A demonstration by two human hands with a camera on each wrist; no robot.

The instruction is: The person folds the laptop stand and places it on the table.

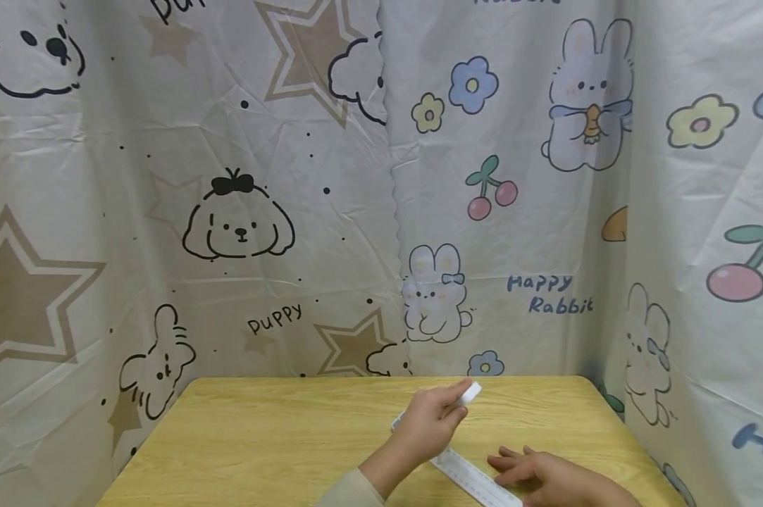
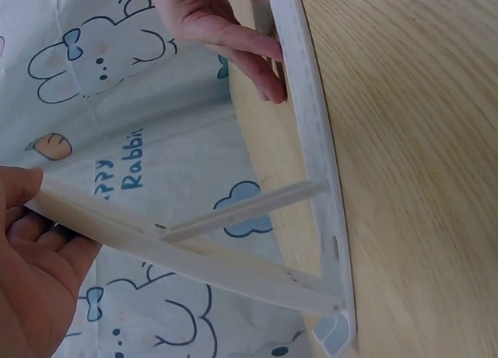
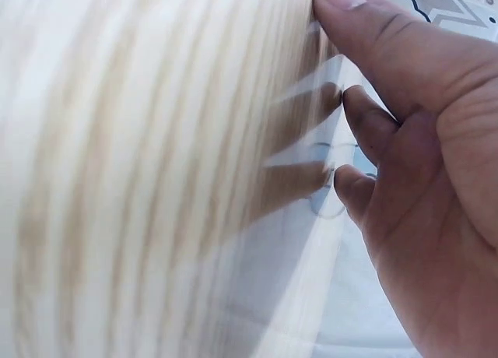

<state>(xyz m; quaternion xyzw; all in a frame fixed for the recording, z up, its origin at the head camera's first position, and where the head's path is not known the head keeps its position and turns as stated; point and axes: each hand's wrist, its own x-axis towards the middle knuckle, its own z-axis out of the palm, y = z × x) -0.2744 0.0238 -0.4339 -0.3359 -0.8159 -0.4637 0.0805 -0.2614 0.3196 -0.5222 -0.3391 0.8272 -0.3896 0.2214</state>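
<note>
A white hinged frame stands partly unfolded on the table; its exact kind is unclear. Its lower bar (image 2: 315,132) lies along the tabletop, and the raised bar (image 2: 187,264) slants up from a joint beside a grey pad (image 2: 333,335). A thin strut (image 2: 245,210) spans the two bars. My left hand (image 1: 422,422) pinches the free end of the raised bar, thumb on one face and fingers behind. Low on the right, my right hand (image 1: 561,479) has its fingertips against the side of the lower bar, near its close end. In the right wrist view, its fingers (image 3: 366,121) meet the glossy tabletop.
The light wood-grain table (image 1: 248,436) has rounded far corners. Behind it and along both sides hangs a printed curtain (image 1: 343,267) with puppies, rabbits, stars and flowers, close to the table's far edge.
</note>
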